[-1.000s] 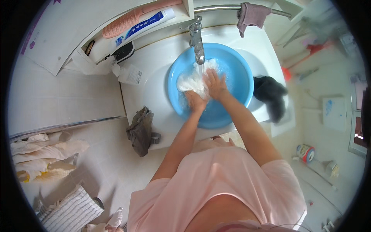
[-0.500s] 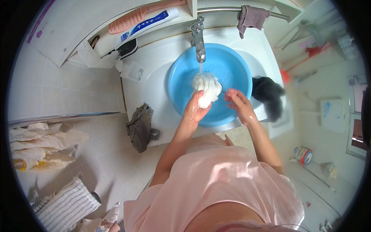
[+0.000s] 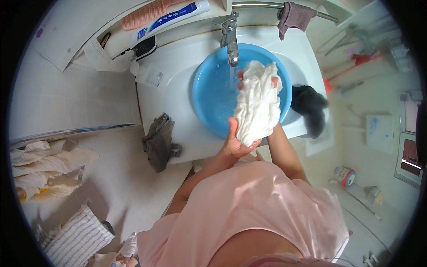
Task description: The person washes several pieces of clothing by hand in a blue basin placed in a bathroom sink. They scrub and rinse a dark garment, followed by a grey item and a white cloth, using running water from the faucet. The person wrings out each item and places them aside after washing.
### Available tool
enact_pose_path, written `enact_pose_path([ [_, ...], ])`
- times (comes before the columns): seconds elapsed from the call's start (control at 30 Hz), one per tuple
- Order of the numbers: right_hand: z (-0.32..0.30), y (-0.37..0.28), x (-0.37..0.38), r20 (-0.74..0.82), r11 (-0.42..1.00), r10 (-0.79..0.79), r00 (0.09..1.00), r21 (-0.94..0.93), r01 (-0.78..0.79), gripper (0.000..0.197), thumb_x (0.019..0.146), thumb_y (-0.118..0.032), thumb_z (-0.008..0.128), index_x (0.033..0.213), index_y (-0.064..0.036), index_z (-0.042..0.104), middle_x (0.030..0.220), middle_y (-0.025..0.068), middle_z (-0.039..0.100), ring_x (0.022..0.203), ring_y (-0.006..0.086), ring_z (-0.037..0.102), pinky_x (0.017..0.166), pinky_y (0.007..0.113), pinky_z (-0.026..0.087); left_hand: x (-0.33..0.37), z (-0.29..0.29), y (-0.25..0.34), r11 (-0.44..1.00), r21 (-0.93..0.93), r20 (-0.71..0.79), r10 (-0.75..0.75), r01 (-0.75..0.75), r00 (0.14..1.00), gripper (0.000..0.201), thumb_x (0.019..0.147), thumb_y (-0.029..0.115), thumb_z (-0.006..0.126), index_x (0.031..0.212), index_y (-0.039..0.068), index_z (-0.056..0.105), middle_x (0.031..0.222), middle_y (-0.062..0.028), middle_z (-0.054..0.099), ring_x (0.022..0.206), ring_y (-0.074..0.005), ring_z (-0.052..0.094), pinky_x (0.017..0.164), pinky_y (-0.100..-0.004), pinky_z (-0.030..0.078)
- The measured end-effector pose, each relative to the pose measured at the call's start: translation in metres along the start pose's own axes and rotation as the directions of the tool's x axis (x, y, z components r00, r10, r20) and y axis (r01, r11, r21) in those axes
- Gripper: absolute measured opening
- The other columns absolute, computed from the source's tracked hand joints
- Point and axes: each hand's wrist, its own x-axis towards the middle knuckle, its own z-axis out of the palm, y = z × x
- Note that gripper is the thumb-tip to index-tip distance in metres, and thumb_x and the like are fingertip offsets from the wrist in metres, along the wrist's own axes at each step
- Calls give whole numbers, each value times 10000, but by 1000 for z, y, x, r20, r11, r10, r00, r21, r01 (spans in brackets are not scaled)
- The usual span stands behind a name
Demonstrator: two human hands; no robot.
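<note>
A wet white cloth (image 3: 259, 102) hangs bunched lengthwise over the right part of a blue basin (image 3: 200, 95). My left hand (image 3: 238, 144) grips its near end, thumb lying along the left edge. Mostly hidden beneath the cloth, my right hand (image 3: 240, 80) holds the far part; fingertips show at both sides of it. Water runs from the chrome faucet (image 3: 231, 42) into the basin, just left of the cloth. The basin stands in a white sink (image 3: 178, 95).
Dark wet fabric (image 3: 310, 109) lies on the sink's right edge, a grey-brown garment (image 3: 159, 142) on its front left. A clear bottle (image 3: 149, 74) stands at the left. Above are a toothpaste tube (image 3: 173, 18) and a mauve towel (image 3: 296, 18) on a rail.
The white cloth has come out from under the faucet toward me and to the right, spread from a ball into a longer bundle. My right hand has gone under it and taken hold.
</note>
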Motion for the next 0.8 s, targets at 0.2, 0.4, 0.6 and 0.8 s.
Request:
enact_pose_path([
  [0.2,13,-19,13,-455,740,-356,816,-671,-52,548,680,-211,794,1130,-23,544,918,100,616,779,209,616,682,331,521,27,23,27,815,555,-344,41,168,938,731,757,327,777,1338,83,408,1212,-63,550,1059,-206,556,772,-369,495],
  [0.4,-12,-29,37,17,18,-516,857,-999,30,523,675,-282,782,1059,15,590,980,114,650,846,209,625,745,337,502,55,28,35,370,852,-482,277,371,831,591,726,154,772,1239,41,499,1104,-68,602,996,-174,569,832,-321,475],
  [0.6,-15,-20,43,171,-473,-509,844,-874,-109,456,693,-234,722,1086,-49,583,1047,171,628,937,378,604,793,416,492,78,-14,35,-139,902,-263,573,408,776,739,685,142,773,1300,31,379,1175,-102,570,1043,-199,571,872,-340,467],
  [0.8,-14,-23,29,139,-543,-500,855,-820,-184,504,709,-261,724,1150,-68,577,1093,174,625,982,354,604,837,388,477,59,-17,22,73,997,-58,587,18,807,1003,651,121,797,1403,58,135,1243,-186,511,1091,-318,550,930,-396,451],
])
